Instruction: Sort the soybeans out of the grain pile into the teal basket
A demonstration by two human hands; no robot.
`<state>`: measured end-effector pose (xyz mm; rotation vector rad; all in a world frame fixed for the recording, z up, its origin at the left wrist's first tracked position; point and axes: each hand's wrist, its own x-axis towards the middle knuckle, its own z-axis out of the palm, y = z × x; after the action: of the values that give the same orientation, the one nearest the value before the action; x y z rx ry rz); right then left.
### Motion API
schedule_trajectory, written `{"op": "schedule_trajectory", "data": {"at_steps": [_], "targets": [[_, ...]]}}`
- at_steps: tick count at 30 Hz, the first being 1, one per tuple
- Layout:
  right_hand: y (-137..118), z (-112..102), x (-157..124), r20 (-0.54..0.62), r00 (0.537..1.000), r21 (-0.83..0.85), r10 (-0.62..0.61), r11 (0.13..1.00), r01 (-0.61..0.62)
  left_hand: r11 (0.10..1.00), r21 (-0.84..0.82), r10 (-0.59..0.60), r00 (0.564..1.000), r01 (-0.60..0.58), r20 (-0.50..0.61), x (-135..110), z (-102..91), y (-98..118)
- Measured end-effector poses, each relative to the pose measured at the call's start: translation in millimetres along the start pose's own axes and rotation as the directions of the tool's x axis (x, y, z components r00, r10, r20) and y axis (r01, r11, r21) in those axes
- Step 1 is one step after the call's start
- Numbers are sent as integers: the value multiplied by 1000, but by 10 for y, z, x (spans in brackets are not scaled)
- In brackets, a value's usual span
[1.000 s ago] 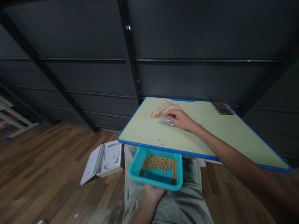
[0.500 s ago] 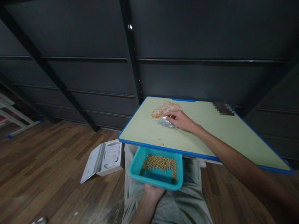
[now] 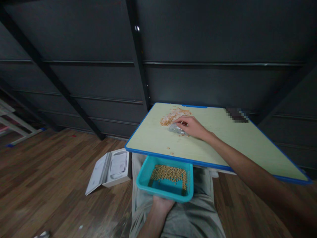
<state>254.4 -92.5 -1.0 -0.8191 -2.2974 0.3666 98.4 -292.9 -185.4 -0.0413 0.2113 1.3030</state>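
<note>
My right hand is over the table, its fingers closed on a clear half-round plastic piece that stands at a tilt near the tabletop. A few beans lie by its lower edge. Just beyond is a spread pile of tan beans mixed with fine pale grains. My left hand supports a teal plastic basin from below, over my lap and by the table's front edge; its fingers are hidden under the basin. Loose round tan beans cover part of the basin's floor.
A pixelated dark object lies at the table's far right corner. Two stray beans are near the front edge. An open white box sits on the wooden floor to the left. A dark panelled wall stands behind the table.
My right hand and the clear plastic piece have shifted very slightly, and the piece's tilt has changed. More beans show beside its lower edge. My left hand and the basin have hardly moved.
</note>
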Motion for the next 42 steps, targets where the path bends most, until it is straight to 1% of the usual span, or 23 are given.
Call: {"op": "schedule_trajectory", "data": {"at_steps": [8, 13, 17, 19, 22, 24, 26, 32, 35, 40, 42], "targets": [[-36, 28, -6, 17, 1000, 34, -1, 999, 1, 1000, 2, -15, 1000, 15, -6, -5, 19, -5], [-39, 21, -4, 19, 1000, 46, -6, 999, 6, 1000, -2, -30, 1000, 30, 9, -24, 57, 0], [-31, -33, 10, -18, 1000, 36, 16, 999, -16, 1000, 15, 10, 999, -9, -41, -26, 104, -9], [-8, -58, 13, -38, 999, 40, 36, 999, -34, 999, 28, 28, 998, -27, -48, -22, 109, -10], [51, -74, 4, -38, 998, 62, 50, 997, -48, 1000, 17, 9, 1000, -9, 4, -19, 94, -5], [89, -72, -7, -16, 998, 81, 62, 995, -61, 1000, 6, -10, 999, 10, 51, -21, 77, 0], [112, -68, -18, 14, 997, 103, 72, 992, -73, 1000, 6, -15, 997, 14, 72, -23, 60, 0], [89, -63, -23, 45, 994, 132, 97, 986, -102, 1000, -22, 6, 998, -5, 66, -13, 21, -20], [72, -56, -18, 53, 993, 139, 103, 984, -109, 1000, -2, 12, 998, -12, 63, -15, 11, -17], [69, -45, -15, 78, 990, 164, 114, 978, -126, 1000, 23, -16, 995, 14, 98, -19, 4, 2], [70, -43, -14, 76, 991, 172, 106, 978, -118, 1000, 25, -13, 996, 11, 91, -17, 1, 2]]}}
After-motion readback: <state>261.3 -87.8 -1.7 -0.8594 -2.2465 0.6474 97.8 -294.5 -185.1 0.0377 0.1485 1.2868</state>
